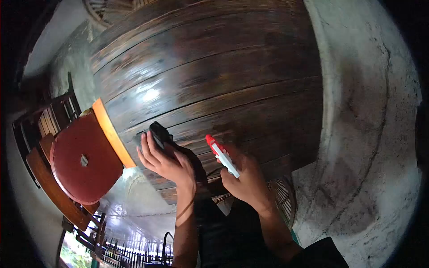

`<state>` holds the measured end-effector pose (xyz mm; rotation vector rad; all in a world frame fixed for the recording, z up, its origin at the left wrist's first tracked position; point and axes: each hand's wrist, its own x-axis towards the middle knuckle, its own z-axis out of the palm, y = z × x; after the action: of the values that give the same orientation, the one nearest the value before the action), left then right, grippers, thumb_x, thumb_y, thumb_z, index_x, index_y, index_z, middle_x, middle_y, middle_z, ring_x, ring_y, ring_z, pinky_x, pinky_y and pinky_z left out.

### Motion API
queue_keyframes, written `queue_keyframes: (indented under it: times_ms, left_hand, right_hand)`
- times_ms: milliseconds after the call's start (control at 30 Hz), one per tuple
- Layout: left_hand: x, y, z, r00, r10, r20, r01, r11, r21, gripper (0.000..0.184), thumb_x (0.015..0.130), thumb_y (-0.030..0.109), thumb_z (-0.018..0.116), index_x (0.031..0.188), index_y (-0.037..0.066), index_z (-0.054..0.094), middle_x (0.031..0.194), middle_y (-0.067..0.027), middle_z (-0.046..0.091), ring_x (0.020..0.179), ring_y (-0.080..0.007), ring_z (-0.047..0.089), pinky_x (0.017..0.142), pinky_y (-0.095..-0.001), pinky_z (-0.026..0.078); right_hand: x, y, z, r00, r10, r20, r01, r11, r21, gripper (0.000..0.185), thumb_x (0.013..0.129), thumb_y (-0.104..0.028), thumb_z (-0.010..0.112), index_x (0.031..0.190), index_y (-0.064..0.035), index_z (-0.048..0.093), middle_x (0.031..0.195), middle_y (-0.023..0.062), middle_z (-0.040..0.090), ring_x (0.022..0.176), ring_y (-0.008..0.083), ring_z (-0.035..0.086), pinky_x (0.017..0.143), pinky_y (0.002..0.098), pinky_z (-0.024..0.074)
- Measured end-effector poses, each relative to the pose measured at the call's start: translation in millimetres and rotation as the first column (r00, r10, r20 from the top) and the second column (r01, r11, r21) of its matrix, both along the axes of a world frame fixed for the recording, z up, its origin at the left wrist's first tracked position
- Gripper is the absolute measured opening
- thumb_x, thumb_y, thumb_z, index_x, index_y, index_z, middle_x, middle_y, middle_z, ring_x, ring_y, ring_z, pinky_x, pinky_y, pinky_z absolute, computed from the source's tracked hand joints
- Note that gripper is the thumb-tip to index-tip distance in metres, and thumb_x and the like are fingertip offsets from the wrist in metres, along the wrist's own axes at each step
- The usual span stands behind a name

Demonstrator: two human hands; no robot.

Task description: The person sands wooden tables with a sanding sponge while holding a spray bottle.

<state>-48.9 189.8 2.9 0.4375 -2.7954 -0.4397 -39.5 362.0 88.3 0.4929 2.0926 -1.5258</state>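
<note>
Over the near edge of a dark plank table [214, 62], my left hand [167, 163] rests on a black object [159, 132], its fingers stretched across it. What this object is cannot be made out clearly. To the right, my right hand [246, 178] is closed around a red and white tool [225, 159]. The tool's red tip points up and to the left, and its white body lies along the thumb. A gap of table separates the two hands.
A chair with a round red seat [85, 156] stands left of the table, beside an orange-yellow strip [113, 132]. A grey wall [362, 134] rises at the right. Woven chairs show at the top left and below the table's near edge.
</note>
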Motion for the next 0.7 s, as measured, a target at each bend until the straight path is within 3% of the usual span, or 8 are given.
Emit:
queue_keyframes:
  times_ms: [100,167,267,400,433,467,567,700]
  left_hand:
    - [-9,58,-4,0.998,-0.056,-0.004,0.056,0.998,-0.028,0.052,0.098,0.008,0.058,0.149,0.005,0.053,0.152,-0.0154,0.054,0.142,-0.0382,0.045,0.122,-0.0530,0.028]
    - [-14,102,-7,0.996,-0.092,-0.006,0.092,0.996,-0.014,0.052,0.098,0.007,0.057,0.150,0.005,0.053,0.153,-0.0153,0.054,0.145,-0.0356,0.044,0.123,-0.0539,0.027]
    - [-19,169,-3,0.969,-0.246,0.036,0.244,0.968,0.068,0.057,0.095,0.007,0.059,0.151,0.007,0.053,0.153,-0.0160,0.054,0.149,-0.0343,0.042,0.127,-0.0558,0.023]
    - [-21,245,7,0.896,-0.422,0.135,0.390,0.896,0.213,0.062,0.091,0.010,0.062,0.152,0.008,0.053,0.156,-0.0144,0.053,0.147,-0.0371,0.043,0.126,-0.0568,0.025]
    - [-22,260,9,0.870,-0.463,0.169,0.418,0.875,0.246,0.063,0.090,0.012,0.062,0.153,0.011,0.054,0.157,-0.0125,0.052,0.147,-0.0381,0.043,0.125,-0.0573,0.028]
    - [-22,276,7,0.856,-0.495,0.146,0.441,0.848,0.294,0.062,0.091,0.016,0.061,0.152,0.013,0.056,0.158,-0.0101,0.051,0.147,-0.0390,0.043,0.123,-0.0576,0.031]
    - [-17,311,1,0.816,-0.571,0.087,0.523,0.794,0.310,0.060,0.092,0.024,0.060,0.152,0.018,0.057,0.159,-0.0048,0.049,0.148,-0.0407,0.042,0.119,-0.0520,0.038]
    - [-17,289,-8,0.775,-0.628,0.074,0.583,0.756,0.298,0.061,0.093,0.025,0.061,0.152,0.018,0.055,0.160,-0.0042,0.048,0.148,-0.0386,0.043,0.118,-0.0511,0.040]
  right_hand:
    - [-4,64,4,0.999,0.020,-0.026,-0.018,0.998,0.062,0.050,0.083,-0.004,0.065,0.133,-0.0068,0.063,0.088,0.0242,0.071,0.083,0.0454,0.072,0.073,0.0494,0.0563]
    - [-6,109,8,1.000,-0.013,0.023,0.011,0.995,0.099,0.047,0.084,0.002,0.063,0.131,-0.0012,0.065,0.099,0.0105,0.073,0.078,0.0159,0.068,0.069,0.0339,0.0532]
    - [1,162,-1,0.982,-0.188,0.011,0.185,0.973,0.136,0.048,0.083,0.008,0.056,0.129,-0.0029,0.065,0.105,0.0060,0.070,0.069,0.0114,0.064,0.059,0.0286,0.0528]
    - [-4,202,10,0.906,-0.413,0.096,0.386,0.897,0.217,0.042,0.084,0.004,0.062,0.125,-0.0065,0.065,0.094,0.0091,0.073,0.069,0.0194,0.070,0.061,0.0338,0.0546]
    - [-5,207,13,0.863,-0.491,0.116,0.472,0.867,0.161,0.042,0.085,0.004,0.061,0.125,-0.0066,0.065,0.095,0.0065,0.072,0.066,0.0149,0.067,0.056,0.0315,0.0533]
    - [-2,213,15,0.871,-0.485,0.083,0.476,0.873,0.108,0.041,0.087,0.004,0.060,0.127,-0.0070,0.065,0.099,0.0043,0.070,0.062,0.0088,0.060,0.050,0.0277,0.0495]
    - [6,220,9,0.807,-0.590,0.036,0.590,0.808,0.006,0.045,0.087,0.005,0.059,0.131,-0.0023,0.063,0.108,0.0083,0.069,0.060,0.0102,0.058,0.049,0.0285,0.0482]
    - [-11,200,12,0.816,-0.566,0.119,0.557,0.825,0.100,0.047,0.086,0.007,0.057,0.132,0.0010,0.063,0.109,0.0095,0.070,0.058,0.0111,0.058,0.047,0.0282,0.0472]
